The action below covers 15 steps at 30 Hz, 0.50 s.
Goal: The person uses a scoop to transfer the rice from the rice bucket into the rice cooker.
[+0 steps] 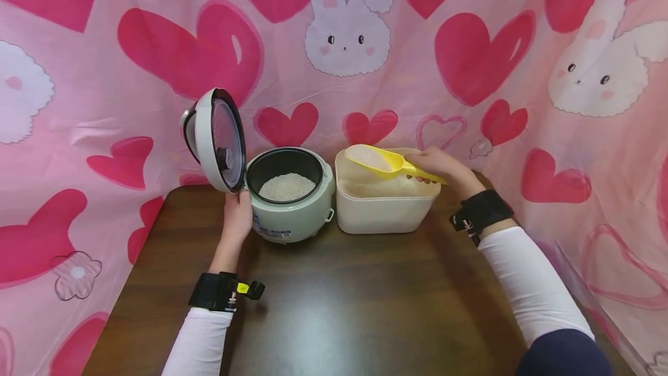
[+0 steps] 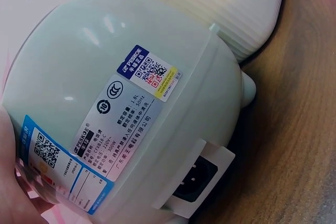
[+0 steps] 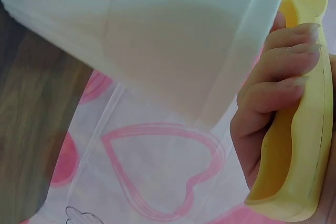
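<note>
Over a cream bin standing on the worktop, our right hand is gripping a yellow scoop carrying rice; the right wrist view is showing fingers curling round its handle. Our left hand is touching the rice cooker; we cannot tell how far it is closing. Only the left wrist view is revealing QR-code labels and a power inlet.

A pink backdrop is spread across the upper frame and down both sides — printed with red hearts and white rabbits. The lower middle is filled by a brown, wood-grained worktop — marked by a soft, pale glare.
</note>
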### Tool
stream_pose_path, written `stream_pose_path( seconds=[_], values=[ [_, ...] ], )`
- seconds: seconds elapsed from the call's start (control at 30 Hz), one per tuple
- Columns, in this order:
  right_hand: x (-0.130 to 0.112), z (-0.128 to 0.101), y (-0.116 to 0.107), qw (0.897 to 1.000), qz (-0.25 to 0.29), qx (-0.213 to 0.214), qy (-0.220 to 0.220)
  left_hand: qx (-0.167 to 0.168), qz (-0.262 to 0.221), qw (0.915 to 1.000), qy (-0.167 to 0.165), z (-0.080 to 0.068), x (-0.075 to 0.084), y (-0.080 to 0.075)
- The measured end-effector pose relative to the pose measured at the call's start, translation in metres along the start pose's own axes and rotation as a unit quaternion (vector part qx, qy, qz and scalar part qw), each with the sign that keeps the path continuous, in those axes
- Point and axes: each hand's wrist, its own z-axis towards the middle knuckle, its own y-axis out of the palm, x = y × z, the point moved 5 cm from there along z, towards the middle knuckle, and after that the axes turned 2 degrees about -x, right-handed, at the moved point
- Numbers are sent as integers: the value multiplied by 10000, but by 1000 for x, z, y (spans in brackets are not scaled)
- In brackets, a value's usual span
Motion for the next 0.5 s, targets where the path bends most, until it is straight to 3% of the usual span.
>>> stream_pose_path(
  seconds=[0.17,0.5],
  values=[
    [-1,5,6,9999,154,-63,-22,8,11,10000,28,-1,-2,1],
    [-28,14,2,9985,-472,105,-264,38,12,10000,63,-1,1,0]
  ],
)
